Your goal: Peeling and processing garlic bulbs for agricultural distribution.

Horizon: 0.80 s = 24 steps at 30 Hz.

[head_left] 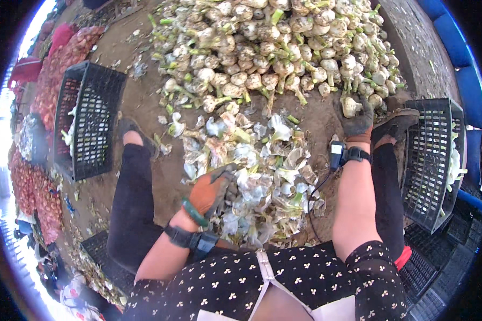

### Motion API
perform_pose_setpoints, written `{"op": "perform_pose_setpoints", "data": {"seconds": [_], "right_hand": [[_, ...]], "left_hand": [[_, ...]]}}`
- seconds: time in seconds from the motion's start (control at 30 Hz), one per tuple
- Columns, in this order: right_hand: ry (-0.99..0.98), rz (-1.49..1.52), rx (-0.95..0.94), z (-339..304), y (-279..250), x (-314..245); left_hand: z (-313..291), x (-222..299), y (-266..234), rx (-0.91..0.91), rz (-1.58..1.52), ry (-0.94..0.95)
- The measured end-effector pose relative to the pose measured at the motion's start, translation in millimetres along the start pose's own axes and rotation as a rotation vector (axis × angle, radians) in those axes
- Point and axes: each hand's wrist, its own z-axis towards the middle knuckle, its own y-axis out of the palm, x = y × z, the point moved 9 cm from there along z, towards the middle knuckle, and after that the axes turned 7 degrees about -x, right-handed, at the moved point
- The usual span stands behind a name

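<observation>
A large heap of garlic bulbs (284, 53) with cut green stems lies on the ground in front of me. At its near right edge my right hand (358, 124), in an orange and dark grey glove, is closed around a garlic bulb (351, 107). My left hand (211, 190), in a matching glove, hovers over the left side of a pile of loose garlic skins (257, 182) between my legs. Its fingers are curled, and what they hold, if anything, is hidden.
A black plastic crate (91, 120) with some garlic stands beyond my left leg. Another black crate (431, 160) holding garlic is beside my right leg. Red net sacks (48, 182) line the far left. More crates (439, 257) sit at the lower right. A cable (311, 206) hangs from my right wrist device.
</observation>
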Motion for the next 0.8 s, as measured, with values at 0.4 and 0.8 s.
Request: {"op": "perform_pose_setpoints", "data": {"seconds": [0.4, 0.8], "right_hand": [[-0.281, -1.477, -0.633, -229.4, 208.2, 67.6], [-0.783, -2.119, -0.707, -302.4, 253.8, 88.3]], "left_hand": [[-59.0, 88.4, 33.0, -0.065, 0.327, 0.453], [-73.0, 59.0, 22.3, 0.161, 0.337, 0.434]]}}
